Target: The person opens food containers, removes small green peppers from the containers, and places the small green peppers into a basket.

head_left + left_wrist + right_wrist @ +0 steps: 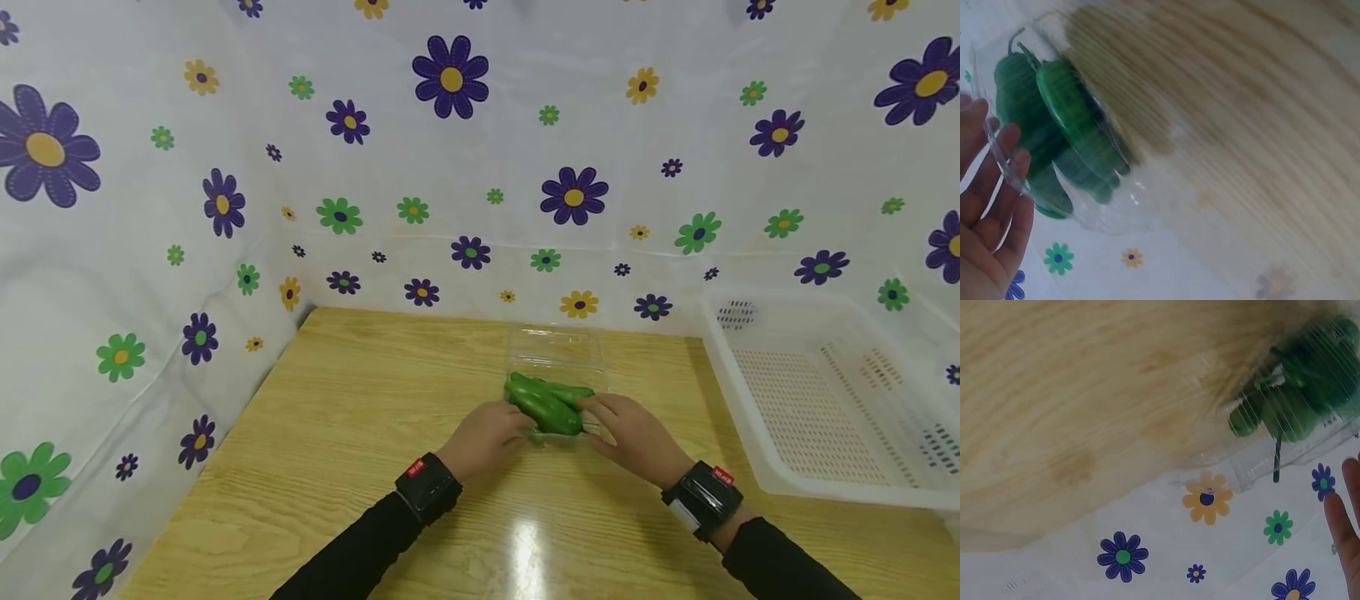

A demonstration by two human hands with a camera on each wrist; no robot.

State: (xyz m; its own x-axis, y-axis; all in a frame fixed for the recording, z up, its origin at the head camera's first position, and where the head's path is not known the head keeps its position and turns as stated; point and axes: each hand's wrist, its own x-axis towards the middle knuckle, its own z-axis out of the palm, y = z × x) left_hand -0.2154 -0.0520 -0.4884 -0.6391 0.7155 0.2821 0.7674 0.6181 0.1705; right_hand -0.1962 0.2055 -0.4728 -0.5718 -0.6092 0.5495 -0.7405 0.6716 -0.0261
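Several green peppers (543, 403) lie in a clear plastic box (555, 347), its lid folded back toward the wall. In the left wrist view the peppers (1069, 119) show through the clear side, stems toward the upper left. My left hand (486, 437) is at the box's near left corner; its fingers (1007, 156) lie loosely extended along the box's wall. At the near right corner is my right hand (637, 433), fingertips close to the peppers and the box's edge. Two straight fingers (1340, 515) of it show beside the box in the right wrist view.
A white perforated plastic basket (757, 442) stands to the right on the wooden table (360, 400). A white sheet with printed flowers (480, 150) hangs behind the table and down its left side.
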